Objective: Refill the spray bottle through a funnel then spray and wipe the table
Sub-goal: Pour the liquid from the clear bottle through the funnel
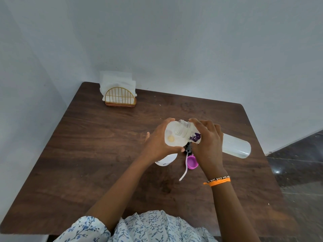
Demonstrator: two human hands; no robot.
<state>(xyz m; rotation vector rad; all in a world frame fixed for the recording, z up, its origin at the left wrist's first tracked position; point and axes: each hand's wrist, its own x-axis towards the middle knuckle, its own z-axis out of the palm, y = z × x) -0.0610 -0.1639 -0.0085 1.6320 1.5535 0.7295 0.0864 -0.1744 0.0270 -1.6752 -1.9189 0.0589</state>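
On the worktop (104, 163), the left hand (157, 145) grips a white funnel (172, 137) above the spray bottle (166, 159). The right hand (208, 145) clasps a tilted refill bottle (232, 145), mouth in the funnel. Overtilting could flood the funnel and spill.

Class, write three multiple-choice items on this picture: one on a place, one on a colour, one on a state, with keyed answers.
1. Where is the napkin holder?
A. the table's far left corner
B. beside the near edge
C. on the floor

2. What colour is the cap on the table?
A. green
B. purple
C. red

3. The refill bottle in the right hand is:
A. upright
B. capped
C. tipped over the funnel

Answers: 1 A, it stands by the wall corner. 2 B, it lies purple below the hands. 3 C, its open neck reaches over the funnel held by the left hand.
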